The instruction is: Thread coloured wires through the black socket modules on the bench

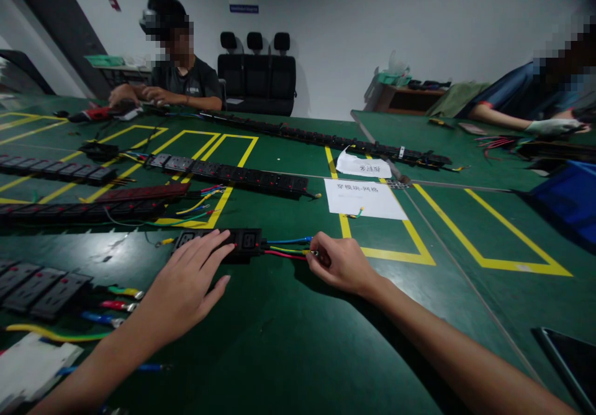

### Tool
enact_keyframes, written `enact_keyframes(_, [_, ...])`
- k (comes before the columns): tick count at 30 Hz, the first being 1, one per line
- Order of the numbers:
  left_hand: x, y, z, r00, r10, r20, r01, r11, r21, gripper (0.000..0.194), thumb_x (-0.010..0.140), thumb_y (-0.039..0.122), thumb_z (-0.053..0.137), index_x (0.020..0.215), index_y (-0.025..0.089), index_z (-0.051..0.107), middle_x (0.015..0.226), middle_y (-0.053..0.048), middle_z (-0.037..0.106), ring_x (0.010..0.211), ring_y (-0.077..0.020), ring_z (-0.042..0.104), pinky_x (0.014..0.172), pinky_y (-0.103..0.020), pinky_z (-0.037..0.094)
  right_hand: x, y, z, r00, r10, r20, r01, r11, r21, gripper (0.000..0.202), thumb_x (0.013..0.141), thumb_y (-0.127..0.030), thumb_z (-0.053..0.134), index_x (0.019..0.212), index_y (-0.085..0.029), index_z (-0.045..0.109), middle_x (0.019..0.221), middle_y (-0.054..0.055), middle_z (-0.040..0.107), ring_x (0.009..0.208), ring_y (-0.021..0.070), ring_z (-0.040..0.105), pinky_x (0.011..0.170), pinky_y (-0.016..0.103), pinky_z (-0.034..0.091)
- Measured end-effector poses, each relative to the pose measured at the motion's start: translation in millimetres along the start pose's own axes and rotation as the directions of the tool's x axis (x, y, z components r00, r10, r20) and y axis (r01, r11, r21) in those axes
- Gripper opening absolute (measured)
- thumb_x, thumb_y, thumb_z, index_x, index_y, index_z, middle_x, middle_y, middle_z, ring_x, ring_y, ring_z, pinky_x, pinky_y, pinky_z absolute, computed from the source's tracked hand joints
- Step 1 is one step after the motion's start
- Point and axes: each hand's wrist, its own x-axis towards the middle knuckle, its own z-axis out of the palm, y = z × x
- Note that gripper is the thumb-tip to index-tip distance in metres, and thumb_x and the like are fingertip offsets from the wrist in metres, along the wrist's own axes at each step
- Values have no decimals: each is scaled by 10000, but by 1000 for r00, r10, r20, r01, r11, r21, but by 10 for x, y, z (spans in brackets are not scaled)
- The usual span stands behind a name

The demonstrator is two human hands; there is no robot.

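Observation:
A short black socket strip (250,241) lies on the green table, partly covered by my left hand (193,278). That hand rests flat across its top with the fingers stretched out. From the strip's right end run a blue wire (285,241), a yellow-green wire (286,250) and a red wire (288,255). My right hand (342,263) is closed in a pinch at the far ends of these wires. Its fingers hide part of the wire ends. A short lead with a yellow terminal (166,241) sticks out at the strip's left end.
More socket strips (228,173) lie to the left and behind, several with loose wires. White paper sheets (365,199) sit beyond my right hand. A dark tablet-like device (568,359) is at the right edge. Two co-workers sit across the table, one at a red tool (95,114).

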Motion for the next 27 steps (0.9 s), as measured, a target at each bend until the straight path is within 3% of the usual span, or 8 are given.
enact_keyframes(27, [2,-5,-7,1000,28,10,-28,999,29,468,994,321,494,1411,110,524,1491,-197,528,1356,-363,519,1059,-605,500,-1,40,26,1000,6,14,-6,1000,-10,108,944,-290,531,861,-220,536,614,-44,576,492,100,483,535,236,287])
